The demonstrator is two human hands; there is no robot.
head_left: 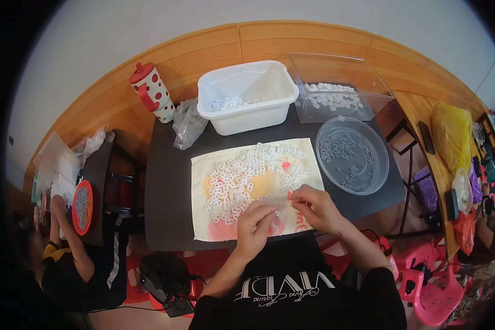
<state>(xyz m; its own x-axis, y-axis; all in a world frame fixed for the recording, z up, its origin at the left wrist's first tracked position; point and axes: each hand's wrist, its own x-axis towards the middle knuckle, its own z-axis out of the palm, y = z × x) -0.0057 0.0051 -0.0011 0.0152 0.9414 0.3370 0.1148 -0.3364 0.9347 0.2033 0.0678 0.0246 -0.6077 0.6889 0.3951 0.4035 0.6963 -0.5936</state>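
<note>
Where cloth [209, 220] lies: two hands [257, 224], countless white rings [242, 179].

White plastic rings [242, 179]: many small, flat, oval pieces, loosely scattered in a single layer over the upper and middle part of the cloth, just ahead of both hands and nearest the left hand [256, 223]; a few lie right at its fingertips.

Cloth [203, 220]: pale cream rectangle with faded pink and yellow patches, spread flat, its near edge passing under both hands.

Small piece pinched between the fingers of the right hand [313, 206]: too small to make out.
</note>
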